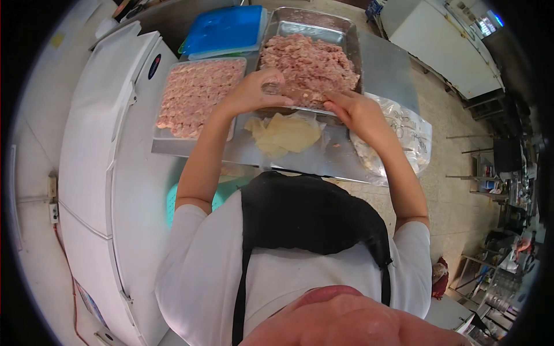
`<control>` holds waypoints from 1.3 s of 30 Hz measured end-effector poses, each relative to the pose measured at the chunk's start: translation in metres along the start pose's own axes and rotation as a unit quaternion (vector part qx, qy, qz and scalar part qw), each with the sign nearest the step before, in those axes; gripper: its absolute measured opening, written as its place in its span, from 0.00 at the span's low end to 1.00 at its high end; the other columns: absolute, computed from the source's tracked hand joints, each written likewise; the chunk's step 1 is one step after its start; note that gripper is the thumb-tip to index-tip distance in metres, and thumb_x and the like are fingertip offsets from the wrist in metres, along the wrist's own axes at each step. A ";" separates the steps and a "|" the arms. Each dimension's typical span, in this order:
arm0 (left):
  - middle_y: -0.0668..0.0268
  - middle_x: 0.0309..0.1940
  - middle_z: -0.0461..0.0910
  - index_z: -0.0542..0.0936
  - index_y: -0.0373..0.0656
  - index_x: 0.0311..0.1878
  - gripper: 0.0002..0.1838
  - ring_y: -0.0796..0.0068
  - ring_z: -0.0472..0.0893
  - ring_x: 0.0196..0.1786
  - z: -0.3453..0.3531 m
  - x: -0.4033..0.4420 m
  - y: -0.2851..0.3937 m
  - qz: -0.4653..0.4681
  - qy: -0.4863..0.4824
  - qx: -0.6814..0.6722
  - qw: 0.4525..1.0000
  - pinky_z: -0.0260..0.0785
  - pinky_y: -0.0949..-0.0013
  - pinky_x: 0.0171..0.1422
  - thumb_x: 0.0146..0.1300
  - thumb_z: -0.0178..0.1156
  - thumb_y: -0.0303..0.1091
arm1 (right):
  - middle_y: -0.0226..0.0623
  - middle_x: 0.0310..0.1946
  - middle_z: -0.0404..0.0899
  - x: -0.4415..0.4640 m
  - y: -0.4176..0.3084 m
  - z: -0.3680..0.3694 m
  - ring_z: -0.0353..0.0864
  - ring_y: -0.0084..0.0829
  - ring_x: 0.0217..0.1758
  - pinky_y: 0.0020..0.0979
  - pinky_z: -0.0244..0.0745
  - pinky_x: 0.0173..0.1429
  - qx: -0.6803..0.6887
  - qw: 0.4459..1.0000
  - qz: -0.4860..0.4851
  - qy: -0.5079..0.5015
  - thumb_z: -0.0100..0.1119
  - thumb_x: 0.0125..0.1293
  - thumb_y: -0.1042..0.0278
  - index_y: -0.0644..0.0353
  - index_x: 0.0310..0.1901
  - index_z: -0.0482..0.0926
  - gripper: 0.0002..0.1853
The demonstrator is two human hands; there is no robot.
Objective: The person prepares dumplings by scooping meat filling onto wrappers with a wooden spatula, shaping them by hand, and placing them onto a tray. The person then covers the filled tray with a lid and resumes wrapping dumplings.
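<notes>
My left hand (pixel 259 92) is at the near left corner of a metal tray (pixel 311 18), its thumb and fingers curved apart around a small gap; whether it grips anything is unclear. My right hand (pixel 359 115) reaches to the tray's near right side, fingertips at the edge of the minced meat (pixel 309 60). What those fingertips hold, if anything, is too small to tell. Just below the tray lies a stack of thin pale wrappers (pixel 284 134) on the metal table (pixel 231 154).
To the left, a tray of shaped meat pieces (pixel 199 92) sits near a blue-lidded container (pixel 225 30). A clear plastic bag (pixel 404 130) lies beside my right forearm. White refrigerators (pixel 109 173) stand at the left, and a turquoise basket (pixel 222 193) is below the table.
</notes>
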State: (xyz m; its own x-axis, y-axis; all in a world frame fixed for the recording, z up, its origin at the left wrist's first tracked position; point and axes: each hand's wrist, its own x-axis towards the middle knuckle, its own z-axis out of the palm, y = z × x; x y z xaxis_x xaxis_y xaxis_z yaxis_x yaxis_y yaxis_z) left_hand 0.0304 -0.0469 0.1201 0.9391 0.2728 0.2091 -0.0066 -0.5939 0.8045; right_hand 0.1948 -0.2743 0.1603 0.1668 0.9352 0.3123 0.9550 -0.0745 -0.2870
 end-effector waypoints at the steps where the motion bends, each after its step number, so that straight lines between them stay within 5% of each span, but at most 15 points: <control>1: 0.66 0.39 0.82 0.81 0.40 0.45 0.21 0.71 0.79 0.45 -0.005 -0.011 -0.003 -0.003 0.027 -0.006 1.000 0.70 0.68 0.54 0.51 0.75 0.40 | 0.44 0.35 0.82 0.003 -0.007 0.000 0.81 0.47 0.38 0.41 0.75 0.42 -0.001 1.000 0.008 -0.003 0.59 0.67 0.59 0.56 0.51 0.82 0.15; 5: 0.66 0.38 0.81 0.81 0.40 0.44 0.22 0.73 0.79 0.44 -0.042 -0.054 -0.007 -0.076 0.001 -0.079 0.994 0.70 0.69 0.55 0.50 0.76 0.41 | 0.44 0.34 0.82 0.024 -0.050 0.006 0.82 0.48 0.39 0.44 0.75 0.41 0.037 0.999 0.004 -0.002 0.54 0.69 0.55 0.55 0.51 0.81 0.16; 12: 0.64 0.41 0.81 0.80 0.41 0.52 0.29 0.72 0.79 0.46 -0.097 -0.126 -0.055 -0.097 0.099 0.007 0.990 0.70 0.69 0.55 0.50 0.76 0.45 | 0.50 0.40 0.82 0.043 -0.098 0.066 0.80 0.51 0.45 0.43 0.74 0.47 0.113 0.989 0.054 -0.076 0.52 0.72 0.57 0.59 0.50 0.80 0.16; 15: 0.58 0.47 0.81 0.77 0.42 0.56 0.31 0.64 0.79 0.48 -0.146 -0.175 -0.102 -0.169 0.122 0.040 0.977 0.70 0.65 0.54 0.51 0.72 0.46 | 0.41 0.36 0.83 0.028 -0.088 0.084 0.82 0.35 0.38 0.30 0.74 0.44 0.141 0.987 0.077 -0.011 0.57 0.70 0.61 0.63 0.52 0.80 0.16; 18: 0.54 0.50 0.80 0.75 0.42 0.58 0.31 0.58 0.79 0.50 -0.180 -0.219 -0.155 -0.264 0.133 0.129 0.947 0.70 0.62 0.56 0.51 0.69 0.42 | 0.45 0.38 0.84 -0.002 -0.070 0.101 0.83 0.34 0.42 0.30 0.73 0.49 0.224 0.955 0.192 -0.026 0.58 0.70 0.59 0.64 0.53 0.80 0.18; 20: 0.52 0.50 0.80 0.76 0.42 0.58 0.29 0.54 0.79 0.51 -0.183 -0.238 -0.195 -0.276 0.113 0.272 0.915 0.70 0.60 0.56 0.51 0.66 0.39 | 0.39 0.34 0.83 -0.024 -0.061 0.111 0.79 0.27 0.39 0.27 0.72 0.46 0.234 0.943 0.235 -0.025 0.58 0.70 0.60 0.65 0.53 0.80 0.18; 22: 0.51 0.51 0.80 0.75 0.42 0.60 0.30 0.52 0.79 0.52 -0.181 -0.240 -0.198 -0.275 0.106 0.236 0.926 0.70 0.58 0.56 0.52 0.65 0.40 | 0.29 0.30 0.78 -0.036 -0.065 0.110 0.73 0.19 0.33 0.23 0.70 0.41 0.252 0.917 0.305 -0.046 0.58 0.71 0.59 0.65 0.54 0.80 0.19; 28: 0.49 0.54 0.79 0.62 0.47 0.71 0.41 0.49 0.79 0.54 -0.158 -0.230 -0.195 -0.316 0.106 0.260 0.906 0.71 0.54 0.56 0.54 0.64 0.45 | 0.25 0.28 0.75 -0.052 -0.063 0.112 0.70 0.16 0.31 0.21 0.68 0.39 0.265 0.899 0.347 -0.038 0.59 0.70 0.59 0.64 0.54 0.80 0.19; 32: 0.49 0.54 0.79 0.55 0.50 0.75 0.46 0.48 0.79 0.54 -0.146 -0.221 -0.212 -0.347 0.057 0.312 0.883 0.72 0.53 0.56 0.55 0.64 0.47 | 0.31 0.29 0.79 -0.046 -0.061 0.111 0.74 0.21 0.34 0.25 0.70 0.40 0.239 0.912 0.330 -0.050 0.58 0.70 0.58 0.64 0.54 0.80 0.19; 35: 0.48 0.54 0.79 0.54 0.51 0.76 0.46 0.48 0.80 0.53 -0.131 -0.220 -0.242 -0.265 0.107 0.335 0.898 0.72 0.53 0.56 0.56 0.64 0.48 | 0.40 0.32 0.82 -0.044 -0.050 0.117 0.79 0.31 0.36 0.31 0.72 0.43 0.211 0.933 0.286 -0.051 0.56 0.71 0.55 0.62 0.53 0.80 0.19; 39: 0.48 0.54 0.78 0.53 0.51 0.76 0.45 0.48 0.80 0.53 -0.138 -0.223 -0.208 -0.293 0.100 0.214 0.927 0.71 0.53 0.56 0.58 0.62 0.48 | 0.50 0.35 0.82 -0.036 -0.026 0.098 0.82 0.47 0.40 0.40 0.74 0.45 0.149 0.955 0.243 -0.079 0.50 0.73 0.50 0.61 0.45 0.82 0.21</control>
State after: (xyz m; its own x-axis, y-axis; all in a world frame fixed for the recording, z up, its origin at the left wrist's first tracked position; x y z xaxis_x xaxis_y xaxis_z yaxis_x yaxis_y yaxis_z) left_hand -0.2247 0.1198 -0.0170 0.6562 0.7521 -0.0608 0.6608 -0.5339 0.5275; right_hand 0.1397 -0.2718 0.0679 0.5110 0.8577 -0.0578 0.6585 -0.4337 -0.6151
